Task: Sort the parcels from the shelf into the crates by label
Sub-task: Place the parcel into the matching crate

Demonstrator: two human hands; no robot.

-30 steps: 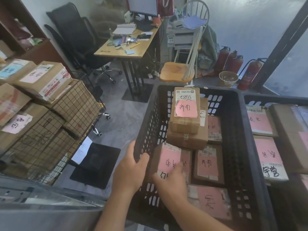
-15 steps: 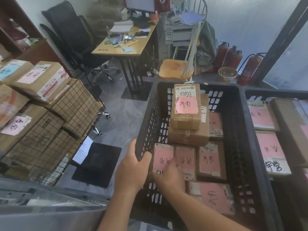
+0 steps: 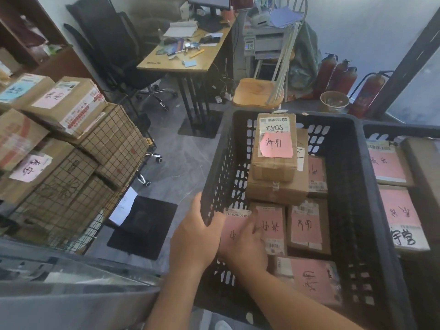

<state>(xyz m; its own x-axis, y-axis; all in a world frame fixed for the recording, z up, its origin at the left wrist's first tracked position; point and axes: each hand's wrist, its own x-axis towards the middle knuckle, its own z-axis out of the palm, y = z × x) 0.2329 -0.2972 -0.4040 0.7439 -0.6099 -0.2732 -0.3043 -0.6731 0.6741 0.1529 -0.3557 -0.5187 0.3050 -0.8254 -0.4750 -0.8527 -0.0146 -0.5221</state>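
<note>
The left hand (image 3: 195,236) grips the near-left wall of the black crate (image 3: 371,210), fingers curled over its rim. The right hand (image 3: 245,244) lies inside the crate on a pink-labelled parcel (image 3: 232,231) at the near-left corner, fingers pressed flat along the parcel's right edge; whether they pinch it cannot be told. The parcel sits against the crate wall, just beside a second pink-labelled parcel (image 3: 271,226).

Risks, as judged:
1. The parcel appears wedged between wall and neighbour; if released tilted, it could rest crooked with its label covered.
2. A stack of 2 boxes (image 3: 276,167) stands directly behind; a knock from the withdrawing hand could topple the upper one.
3. The crate may shift if the left hand lets go early.

Not verifiable: the right hand covers most of the parcel's label, so its match to the crate cannot be confirmed. The neighbouring crate (image 3: 392,129) is cut off at the right edge. The wire shelf (image 3: 114,148) holds further parcels; several labels are unreadable.
</note>
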